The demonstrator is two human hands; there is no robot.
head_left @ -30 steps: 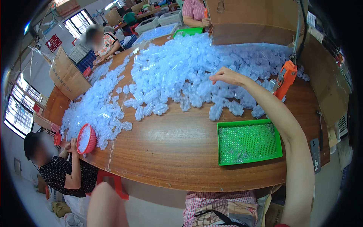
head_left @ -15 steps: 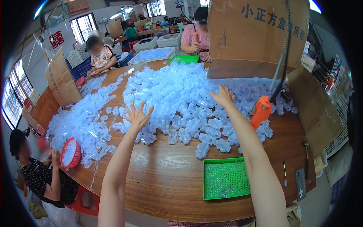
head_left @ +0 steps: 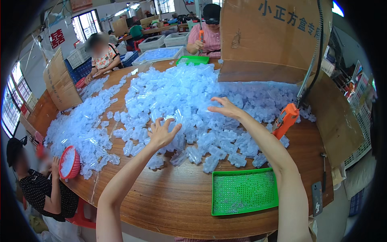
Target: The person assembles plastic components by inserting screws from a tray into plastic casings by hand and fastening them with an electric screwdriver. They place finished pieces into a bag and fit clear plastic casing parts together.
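Observation:
A big heap of clear bluish plastic pieces (head_left: pixel 169 92) covers the middle of the wooden table (head_left: pixel 161 193). My left hand (head_left: pixel 162 134) is at the heap's near side, fingers spread and slightly bent, with pieces around it. Further right and a little farther off, my right hand (head_left: pixel 226 109) reaches over the heap, its fingers apart and pointing left. Neither hand grips a piece; whether the fingertips touch the pieces I cannot tell. Close to my right forearm hangs an orange electric screwdriver (head_left: pixel 286 120) on a coiled cord. Under that forearm lies a green perforated tray (head_left: pixel 244 191) holding small metal bits.
Cardboard sheets (head_left: pixel 270 44) stand behind the heap and along the right edge. A hammer (head_left: pixel 324 171) and a phone (head_left: pixel 317 197) lie at the right. At the left, a person sits beside a red basket (head_left: pixel 70 162). Two more people sit across the table.
Both hands have moved closer together: the left to the right and nearer, the right leftward and nearer. Some near pieces have shifted. The view has swung slightly.

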